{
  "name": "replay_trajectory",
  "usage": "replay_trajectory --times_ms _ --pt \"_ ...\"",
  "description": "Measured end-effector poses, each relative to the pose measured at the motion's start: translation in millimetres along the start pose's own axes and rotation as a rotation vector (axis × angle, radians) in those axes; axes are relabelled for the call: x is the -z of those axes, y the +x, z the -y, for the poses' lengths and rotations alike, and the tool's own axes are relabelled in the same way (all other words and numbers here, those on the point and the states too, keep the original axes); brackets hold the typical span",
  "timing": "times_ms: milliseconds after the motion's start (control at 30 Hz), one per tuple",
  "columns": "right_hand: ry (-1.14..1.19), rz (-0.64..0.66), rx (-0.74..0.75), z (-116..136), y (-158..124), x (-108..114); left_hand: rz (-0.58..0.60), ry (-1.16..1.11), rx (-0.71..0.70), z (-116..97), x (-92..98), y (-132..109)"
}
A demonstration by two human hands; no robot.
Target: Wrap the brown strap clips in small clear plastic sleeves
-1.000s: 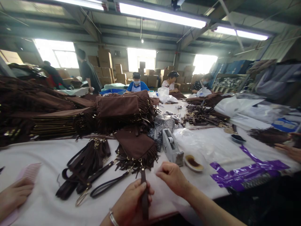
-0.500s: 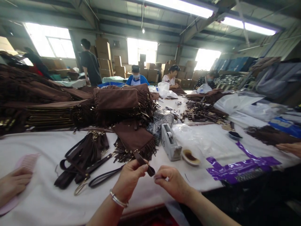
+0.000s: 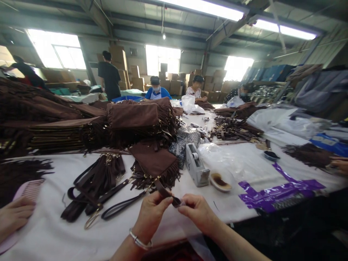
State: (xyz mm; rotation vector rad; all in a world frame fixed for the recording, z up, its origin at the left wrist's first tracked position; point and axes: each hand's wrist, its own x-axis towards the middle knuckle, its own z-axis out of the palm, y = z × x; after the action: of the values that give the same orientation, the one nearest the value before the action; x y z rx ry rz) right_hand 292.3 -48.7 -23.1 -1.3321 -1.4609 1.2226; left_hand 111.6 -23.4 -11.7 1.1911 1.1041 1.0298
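Note:
My left hand [image 3: 150, 214] pinches a dark brown strap [image 3: 164, 191] that runs up to a brown fringed bag [image 3: 154, 162] lying on the white table [image 3: 54, 232]. My right hand [image 3: 198, 211] meets it at the strap's looped end, fingers pinched together on that end. A silver bangle circles my left wrist. Left of my hands lies a bundle of loose brown straps [image 3: 95, 188] with metal clasps.
A grey tape dispenser [image 3: 196, 165] and a small dish of brown paste [image 3: 220, 181] stand right of the bag. Stacks of brown bags [image 3: 81, 127] fill the left. Purple plastic [image 3: 280, 194] lies right. Another person's hand [image 3: 13, 217] holds a pink comb [image 3: 28, 190] at left; workers sit far back.
My left hand lifted the strap from flat on the table and bent its end over. My right hand closed in to pinch the same end. A dark fringe appeared by the comb.

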Motion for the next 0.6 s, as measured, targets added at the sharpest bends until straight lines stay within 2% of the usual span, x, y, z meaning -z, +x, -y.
replay_trajectory --times_ms 100,233,300,367,400,467,533,600 --pt "0.012 0.042 0.052 5 -2 -2 0.051 0.005 0.01 9 -4.7 -2" --pt "-0.023 0.015 0.065 6 -2 -6 0.08 -0.085 0.059 20 -9.8 -5" --pt "0.007 0.02 0.014 6 -3 -6 0.104 -0.275 0.194 19 -7.9 -2" --pt "0.057 0.054 -0.051 7 -4 -4 0.122 -0.506 0.394 12 -3.6 6" --pt "0.086 0.074 -0.08 8 -5 -3 0.103 -0.593 0.482 9 -1.6 13" --pt "0.139 0.114 -0.125 9 -9 -4 -0.019 -0.677 0.587 5 0.5 29" --pt "0.176 0.124 -0.174 6 -12 -6 -0.18 -0.689 0.594 7 -1.7 45" --pt "0.175 0.093 -0.219 0 -12 -11 -0.291 -0.697 0.555 11 -7.8 57"
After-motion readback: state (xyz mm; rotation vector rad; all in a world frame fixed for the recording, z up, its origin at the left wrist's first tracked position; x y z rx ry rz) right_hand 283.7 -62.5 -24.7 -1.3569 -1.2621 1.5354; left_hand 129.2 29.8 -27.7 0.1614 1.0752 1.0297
